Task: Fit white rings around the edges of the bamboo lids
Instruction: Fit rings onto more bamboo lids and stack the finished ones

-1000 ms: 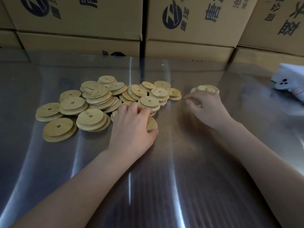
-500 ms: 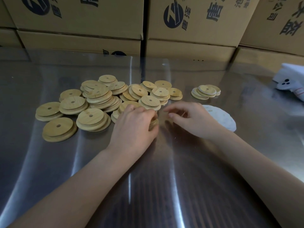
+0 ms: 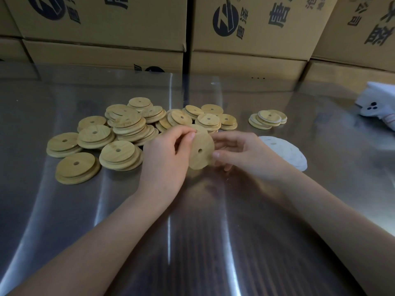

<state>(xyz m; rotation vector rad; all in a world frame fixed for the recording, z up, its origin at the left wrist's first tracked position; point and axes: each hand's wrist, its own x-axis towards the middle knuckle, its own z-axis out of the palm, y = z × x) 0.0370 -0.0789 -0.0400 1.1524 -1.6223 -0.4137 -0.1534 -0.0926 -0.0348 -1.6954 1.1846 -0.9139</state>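
Hands close together at mid-scene, held just above the worktop. Left hand pinching the upper rim of one bamboo lid between thumb and forefinger. Right hand with fingers curled about the lid's right edge, thumb tip against its face. Lid up on edge and tilted, flat face toward the camera: a round disc of pale, fine-grained wood with a small hole at the centre. Hard to tell whether a ring lies between the right fingers.

To the left and farther back, loose lids in a sprawling heap. All the same round, stepped shape with a centre hole, some stacked two or three deep, some leaning. Just right of the right hand, a low heap of white rings, thin and matte, its near-left part covered by the hand. Beyond it, a small stack of lids with pale edging at the rims.

Worktop of brushed steel, glossy, streaked with long bands of reflected light. Behind it, a wall of cardboard boxes printed with dark logos and characters, tops cut off by the frame. At the far right edge, a white object with three dark dots, partly out of frame and not identifiable.
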